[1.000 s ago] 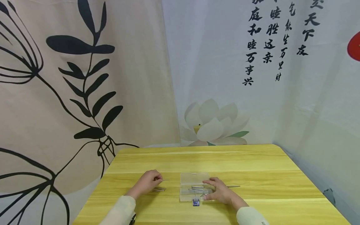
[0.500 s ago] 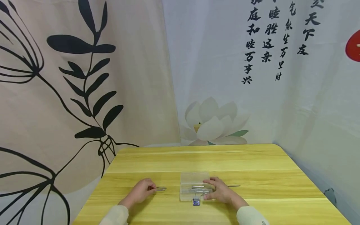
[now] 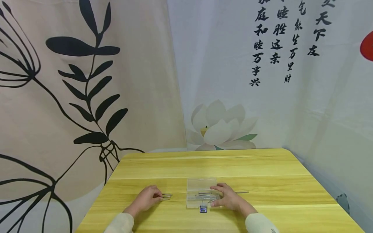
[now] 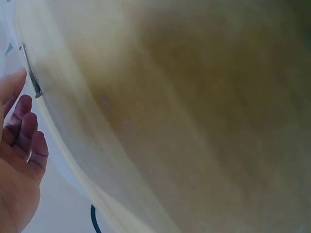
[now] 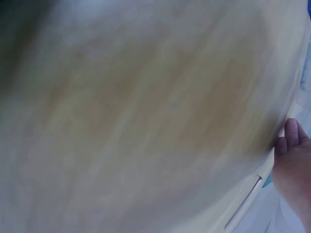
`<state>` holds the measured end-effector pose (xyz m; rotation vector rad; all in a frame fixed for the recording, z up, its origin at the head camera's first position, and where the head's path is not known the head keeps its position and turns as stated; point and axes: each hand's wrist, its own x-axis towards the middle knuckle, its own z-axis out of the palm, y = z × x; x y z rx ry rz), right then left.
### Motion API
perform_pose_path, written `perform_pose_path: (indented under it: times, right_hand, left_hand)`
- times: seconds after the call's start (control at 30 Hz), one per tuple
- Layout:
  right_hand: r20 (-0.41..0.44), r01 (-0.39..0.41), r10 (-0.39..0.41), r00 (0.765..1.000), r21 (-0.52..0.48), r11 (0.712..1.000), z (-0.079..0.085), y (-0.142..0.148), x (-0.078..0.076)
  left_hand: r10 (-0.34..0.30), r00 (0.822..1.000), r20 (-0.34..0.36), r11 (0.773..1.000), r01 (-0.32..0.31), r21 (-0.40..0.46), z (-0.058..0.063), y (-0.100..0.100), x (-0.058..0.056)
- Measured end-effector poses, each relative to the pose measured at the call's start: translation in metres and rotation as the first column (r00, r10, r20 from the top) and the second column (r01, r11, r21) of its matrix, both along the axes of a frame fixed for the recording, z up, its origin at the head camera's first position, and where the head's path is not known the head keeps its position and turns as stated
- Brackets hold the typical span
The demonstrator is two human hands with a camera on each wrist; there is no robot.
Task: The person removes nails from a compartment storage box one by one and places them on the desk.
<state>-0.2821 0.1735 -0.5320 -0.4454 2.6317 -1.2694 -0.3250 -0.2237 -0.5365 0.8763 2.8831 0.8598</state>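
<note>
Looks like the step in hand is dealing with the loose nails [image 3: 167,195], lying on the table [image 3: 262,174] left of the open box [image 3: 201,184] and apart from it. The left hand [image 3: 147,198] is right at their left ends, fingers curled, but can't tell if that grip has actually pinched 1. The right hand [image 3: 229,197] grips the box's right side, with more nails inside [image 3: 205,193]. Next move probably calls for a neat pinch on just 1, box kept steady. A lone nail [image 3: 242,192] lies past the right hand. Table's yellowish woodgrain; pale cloth [image 3: 154,81] behind, printed with black leaves [image 3: 102,87], a lotus [image 3: 221,126] and writing [image 3: 259,45].
</note>
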Motion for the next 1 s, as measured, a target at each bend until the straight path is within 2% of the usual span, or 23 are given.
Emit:
perform_pose_path:
  times: [0.17,0.33,0.5,0.77,1.0]
  right_hand:
    - [0.001,0.005,-0.005,1.0,-0.001,1.0,-0.001,0.0,0.0]
    - [0.006,0.008,-0.008,1.0,-0.007,1.0,-0.001,-0.001,-0.001]
    - [0.006,0.003,-0.003,1.0,-0.007,1.0,-0.003,0.0,-0.003]
    - [-0.001,-0.006,0.006,1.0,-0.006,1.0,-0.003,0.001,-0.003]
    - [-0.001,0.002,-0.002,1.0,-0.003,1.0,-0.002,0.0,-0.002]
  left_hand:
    - [0.026,1.0,-0.018,1.0,-0.025,0.004,0.002,0.001,0.001]
    - [0.043,0.999,-0.032,0.999,-0.043,-0.003,0.01,0.004,0.003]
    - [0.022,0.999,-0.029,1.0,-0.023,-0.014,0.019,0.011,0.001]
    - [-0.014,0.999,-0.032,1.0,0.014,0.001,0.034,0.04,-0.002]
    - [-0.06,0.998,-0.032,0.996,0.062,0.058,0.043,0.073,-0.001]
